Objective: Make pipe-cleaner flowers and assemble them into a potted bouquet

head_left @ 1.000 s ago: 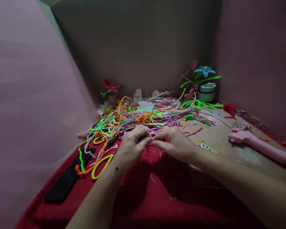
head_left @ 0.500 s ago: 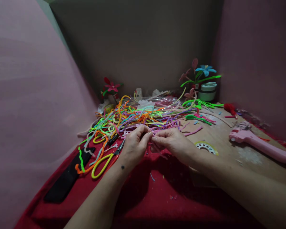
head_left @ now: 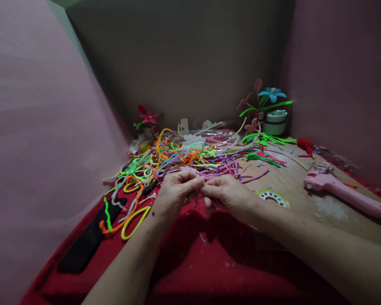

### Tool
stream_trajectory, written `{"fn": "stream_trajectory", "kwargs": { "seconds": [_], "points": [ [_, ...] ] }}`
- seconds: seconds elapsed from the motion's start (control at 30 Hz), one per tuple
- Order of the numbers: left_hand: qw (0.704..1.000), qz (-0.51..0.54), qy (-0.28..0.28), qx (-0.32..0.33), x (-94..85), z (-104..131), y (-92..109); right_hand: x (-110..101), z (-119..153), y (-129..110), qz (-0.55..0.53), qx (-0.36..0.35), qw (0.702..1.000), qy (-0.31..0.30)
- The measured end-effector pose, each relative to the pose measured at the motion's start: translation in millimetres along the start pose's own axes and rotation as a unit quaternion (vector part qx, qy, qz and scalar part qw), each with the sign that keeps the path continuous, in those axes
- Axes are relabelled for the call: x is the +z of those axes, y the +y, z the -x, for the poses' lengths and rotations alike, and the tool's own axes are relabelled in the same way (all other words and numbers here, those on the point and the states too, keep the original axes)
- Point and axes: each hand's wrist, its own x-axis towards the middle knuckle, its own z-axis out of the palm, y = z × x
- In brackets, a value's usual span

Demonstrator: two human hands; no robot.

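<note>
My left hand (head_left: 177, 190) and my right hand (head_left: 227, 190) meet over the red cloth, thumbs and fingertips pinched together. Between them is a thin pink pipe cleaner, mostly hidden by the fingers. Just behind the hands spreads a tangled heap of colourful pipe cleaners (head_left: 190, 156), with pink and purple ones nearest. Left of my left wrist lies a pair of yellow-handled scissors (head_left: 135, 224), its blades covered by my forearm.
A black flat object (head_left: 82, 245) lies at left. On the brown board (head_left: 292, 178) at right are a tape roll (head_left: 274, 198) and a pink glue gun-like tool (head_left: 346, 190). Behind stand pipe-cleaner flowers (head_left: 272, 94) and a pale green container (head_left: 275, 123).
My left hand has turned and shifted slightly left, its forearm now covering the scissor blades. Right-hand fingers have curled lower under the pinch. The pink end that hung below is mostly hidden.
</note>
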Motion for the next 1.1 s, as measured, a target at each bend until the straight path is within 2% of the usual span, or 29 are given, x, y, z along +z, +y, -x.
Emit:
{"fn": "stream_trajectory", "kwargs": {
  "seconds": [0.1,0.17,0.23,0.3,0.37,0.43,0.47,0.6,0.67,0.83,1.0,1.1],
  "points": [
    [0.99,-0.104,0.076,0.054,2.7,-0.9,-5.5,1.5,-3.2,7.4,-0.053,0.035,0.998,0.008],
    [0.965,-0.196,0.131,0.115,4.4,-0.8,-7.9,2.5,-4.7,12.2,-0.075,0.047,0.996,0.002],
    [0.95,-0.229,0.156,0.142,4.4,-0.8,-7.7,3.1,-5.0,15.6,-0.077,0.04,0.996,0.0],
    [0.974,-0.168,0.118,0.098,2.4,-1.3,-6.0,3.0,-4.5,17.8,-0.073,0.023,0.997,-0.002],
    [0.997,-0.066,0.038,0.011,-0.8,-2.3,-4.7,2.5,-3.8,19.2,-0.069,0.01,0.998,-0.008],
    [0.998,-0.001,-0.029,-0.051,-3.4,-3.6,-4.9,2.2,-3.5,20.2,-0.057,0.001,0.998,-0.012],
    [0.997,0.003,-0.041,-0.061,-4.0,-4.1,-5.5,2.4,-3.5,20.5,-0.047,0.0,0.999,-0.01],
    [0.996,-0.08,0.027,-0.012,-2.2,-4.9,-7.2,6.0,-3.1,18.4,-0.001,0.024,0.999,0.026],
    [0.994,-0.101,0.044,-0.004,-0.6,-4.7,-5.7,8.2,-1.9,15.9,0.007,0.033,0.999,0.034],
    [0.997,-0.029,0.021,-0.063,0.7,-4.2,2.2,4.7,0.3,13.1,-0.066,0.032,0.997,0.008],
    [0.996,0.03,0.019,-0.077,1.3,-4.5,2.8,-5.6,-2.6,17.5,-0.111,0.053,0.992,-0.015],
    [0.997,0.018,0.012,-0.08,2.0,-4.8,0.6,-6.7,-4.8,19.3,-0.11,0.066,0.992,-0.016]
  ]
}}
